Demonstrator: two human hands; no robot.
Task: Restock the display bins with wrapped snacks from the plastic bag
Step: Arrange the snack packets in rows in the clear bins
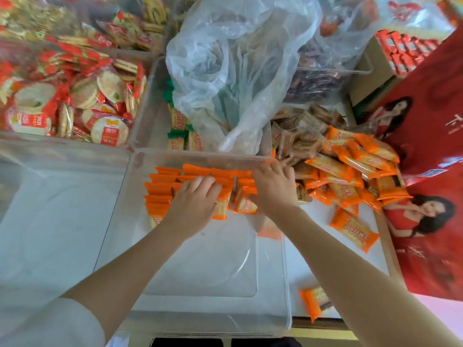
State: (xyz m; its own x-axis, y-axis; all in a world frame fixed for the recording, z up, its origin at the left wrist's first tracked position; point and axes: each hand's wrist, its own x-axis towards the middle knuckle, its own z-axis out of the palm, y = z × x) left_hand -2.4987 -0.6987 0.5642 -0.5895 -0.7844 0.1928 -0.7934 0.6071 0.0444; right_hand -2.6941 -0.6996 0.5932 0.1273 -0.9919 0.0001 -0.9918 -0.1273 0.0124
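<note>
Packets going into rows at the far end of our clear bin (273, 284).

Our left hand (194, 204) lies on the orange packets (170, 189), its fingers (203, 183) curled over their tops; our right hand (273, 189) reaches to the far wall, and we cannot tell whether its fingers (269, 169) hold anything. Right of them lies the loose pile (350, 169); beyond them sits the plastic bag (233, 71). Next, we judge, comes gathering more from that pile.
</note>
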